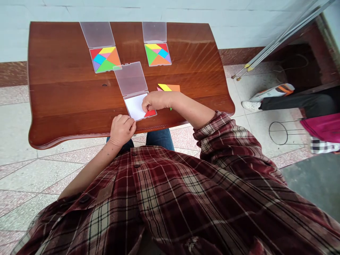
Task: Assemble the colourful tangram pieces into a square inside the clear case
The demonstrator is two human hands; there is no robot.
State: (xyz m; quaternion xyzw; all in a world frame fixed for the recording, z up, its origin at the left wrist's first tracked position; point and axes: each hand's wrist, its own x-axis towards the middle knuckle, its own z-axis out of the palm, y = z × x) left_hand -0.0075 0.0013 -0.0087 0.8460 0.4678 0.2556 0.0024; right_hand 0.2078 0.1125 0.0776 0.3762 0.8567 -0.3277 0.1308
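Note:
An open clear plastic tangram case (139, 119) lies near the table's front edge, its lid folded back and a white sheet (134, 106) in its tray. One red triangle tangram piece (151, 113) sits in the tray's lower right corner. My right hand (159, 100) reaches over the case, fingers bunched and pressed down at the red piece; the fingertips are partly hidden. With fingers curled, my left hand (122, 129) holds the case's front left corner. Loose tangram pieces, yellow (164, 87), orange (174, 88), pink and green, lie partly hidden behind my right forearm.
Two filled tangram cases with open lids, one at left (106, 58) and one at right (158, 55), lie farther back on the brown wooden table (66, 102). A wall stands behind. On the right are crutches (265, 49), a wire stand (278, 133) and another person's leg (284, 106).

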